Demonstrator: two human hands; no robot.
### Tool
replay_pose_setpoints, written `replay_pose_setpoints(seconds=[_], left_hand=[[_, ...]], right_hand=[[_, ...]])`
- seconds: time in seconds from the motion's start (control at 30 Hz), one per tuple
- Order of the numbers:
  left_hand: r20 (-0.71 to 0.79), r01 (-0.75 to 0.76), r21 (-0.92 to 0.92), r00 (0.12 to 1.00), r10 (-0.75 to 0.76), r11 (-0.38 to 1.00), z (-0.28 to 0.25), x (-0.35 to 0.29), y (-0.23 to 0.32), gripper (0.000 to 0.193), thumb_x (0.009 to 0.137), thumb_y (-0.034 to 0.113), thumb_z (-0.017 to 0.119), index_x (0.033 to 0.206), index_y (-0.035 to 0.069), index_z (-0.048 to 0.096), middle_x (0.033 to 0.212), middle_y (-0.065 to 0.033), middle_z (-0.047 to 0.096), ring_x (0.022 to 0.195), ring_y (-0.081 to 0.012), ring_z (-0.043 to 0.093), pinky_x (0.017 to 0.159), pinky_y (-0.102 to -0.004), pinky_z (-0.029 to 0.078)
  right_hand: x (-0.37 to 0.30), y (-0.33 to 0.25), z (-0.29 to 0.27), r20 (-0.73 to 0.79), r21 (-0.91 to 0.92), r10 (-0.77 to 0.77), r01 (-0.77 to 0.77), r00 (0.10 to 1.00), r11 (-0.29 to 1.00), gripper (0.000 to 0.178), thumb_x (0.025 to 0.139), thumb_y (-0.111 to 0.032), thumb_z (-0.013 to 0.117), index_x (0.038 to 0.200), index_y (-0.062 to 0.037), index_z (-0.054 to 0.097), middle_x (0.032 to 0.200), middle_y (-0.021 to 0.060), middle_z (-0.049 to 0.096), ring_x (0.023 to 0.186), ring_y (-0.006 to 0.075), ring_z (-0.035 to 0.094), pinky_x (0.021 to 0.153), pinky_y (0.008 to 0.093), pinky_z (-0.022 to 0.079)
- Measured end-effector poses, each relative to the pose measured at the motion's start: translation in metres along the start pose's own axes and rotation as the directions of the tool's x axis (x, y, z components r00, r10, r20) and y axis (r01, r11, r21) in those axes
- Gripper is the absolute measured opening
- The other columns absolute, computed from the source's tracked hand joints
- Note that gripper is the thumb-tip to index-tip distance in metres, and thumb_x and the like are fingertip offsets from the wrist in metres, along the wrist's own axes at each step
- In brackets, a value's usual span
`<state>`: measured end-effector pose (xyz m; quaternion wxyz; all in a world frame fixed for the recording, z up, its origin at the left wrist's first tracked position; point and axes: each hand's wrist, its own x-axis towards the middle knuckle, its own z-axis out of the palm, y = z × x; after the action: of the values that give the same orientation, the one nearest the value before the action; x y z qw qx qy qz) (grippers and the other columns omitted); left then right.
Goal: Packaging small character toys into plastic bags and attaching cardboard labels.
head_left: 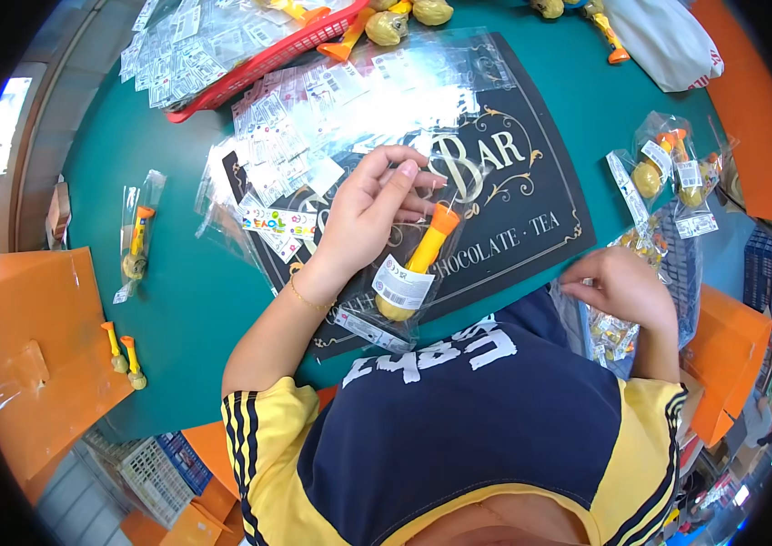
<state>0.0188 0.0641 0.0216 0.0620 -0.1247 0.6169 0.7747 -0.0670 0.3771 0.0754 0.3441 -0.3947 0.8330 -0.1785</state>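
A clear plastic bag (424, 314) lies in front of me with a yellow-handled toy (431, 244) inside. The toy has an orange flared end and a round gold head, with a white label wrapped over it. My left hand (377, 205) is closed at the bag's upper end, thumb against the index finger, beside the orange tip. Off to the right, at the table's edge, my right hand (620, 284) hangs with loosely bent fingers, and nothing shows between them. Beneath and beside it are several bagged toys (618, 332) in a large see-through bag.
A dark printed mat (540, 182) covers the middle of the green table (186, 337), with flat labelled bags (313, 118) on it. A red basket (267, 68) holds more. Bagged toys (663, 168) lie right; loose toys (131, 364) lie left. Orange panels (40, 337) flank the table.
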Motion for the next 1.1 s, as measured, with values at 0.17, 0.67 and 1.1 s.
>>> replay_pose_setpoints(seconds=[0.17,0.67,1.1], left_hand=[[0.027,0.007,-0.034,1.0,-0.006,0.999,-0.002,-0.004,0.003,0.025,0.102,0.026,0.043,0.117,0.006,0.049,0.107,-0.0118,0.066,0.087,-0.0149,0.067,0.073,-0.0246,0.053],[-0.026,-0.183,0.175,0.981,0.19,0.967,0.012,-0.006,-0.013,0.018,0.1,0.015,0.048,0.111,0.003,0.055,0.092,-0.0093,0.069,0.076,-0.0118,0.067,0.066,-0.0239,0.052],[-0.112,-0.086,0.367,0.984,0.136,0.926,0.006,-0.008,0.003,0.018,0.099,0.015,0.049,0.113,0.005,0.058,0.079,-0.0052,0.065,0.056,-0.006,0.058,0.048,-0.0198,0.045]], right_hand=[[0.048,-0.053,-0.001,-0.27,0.371,-0.156,0.252,0.95,0.894,0.02,0.077,-0.011,0.075,0.094,-0.0043,0.068,0.088,0.0066,0.067,0.068,0.0134,0.062,0.055,0.0247,0.043],[0.1,-0.072,0.035,-0.038,0.806,-0.067,0.07,0.997,0.588,0.013,0.087,-0.008,0.069,0.095,-0.0022,0.062,0.079,-0.0006,0.065,0.048,0.0014,0.051,0.044,0.0163,0.037],[0.097,-0.05,0.044,-0.51,0.538,-0.051,0.365,0.859,0.76,0.021,0.087,-0.001,0.066,0.105,-0.0024,0.055,0.1,0.0056,0.061,0.065,0.0017,0.052,0.053,0.0149,0.04]])
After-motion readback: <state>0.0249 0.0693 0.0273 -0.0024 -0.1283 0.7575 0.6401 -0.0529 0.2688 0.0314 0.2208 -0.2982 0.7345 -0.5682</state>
